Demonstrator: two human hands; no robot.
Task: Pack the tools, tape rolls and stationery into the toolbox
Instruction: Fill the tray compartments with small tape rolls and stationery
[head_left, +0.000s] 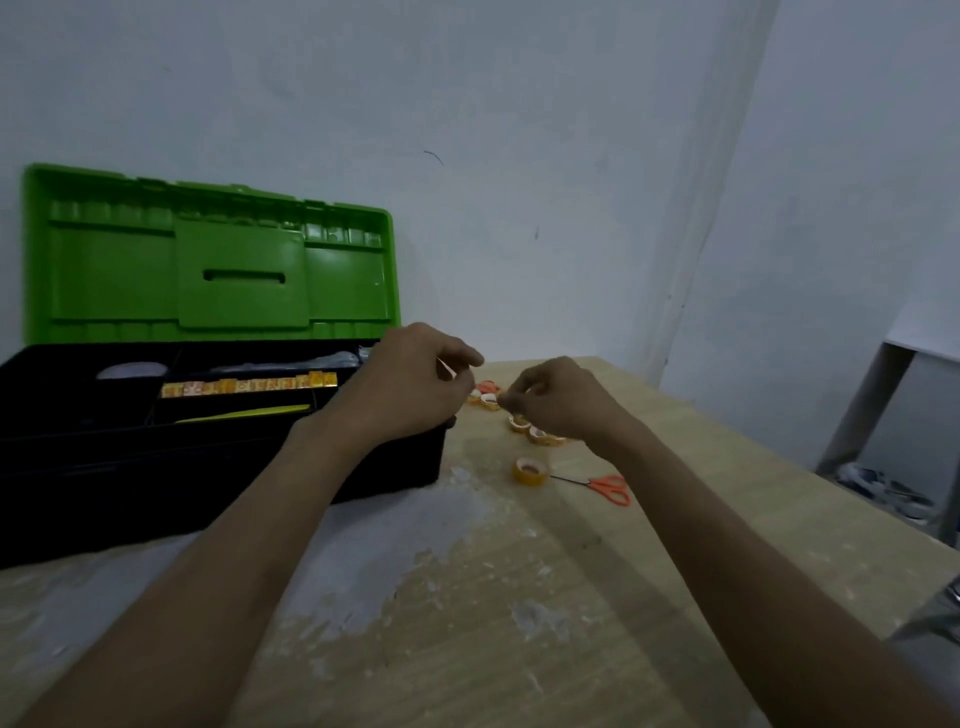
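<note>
You're gathering tape rolls (530, 470): both hands, left (410, 384) and right (558, 400), pinch small items I can't identify; next, the toolbox (218, 457) at your left.

Toolbox (218, 467): left end cut off by frame edge; right front corner hidden behind left hand (410, 384). Interior dark, contents mostly indistinct; pale object in left compartment unidentifiable. Printing on yellow strip (249, 387) too small to read. Left hand: thin pale item at fingertips, identity unclear. Right hand (561, 402): curled, covers part of tape rolls (540, 434); grasp undeterminable. Second orange object (487, 387) between hands mostly hidden. Clutter at right edge blurred.
</note>
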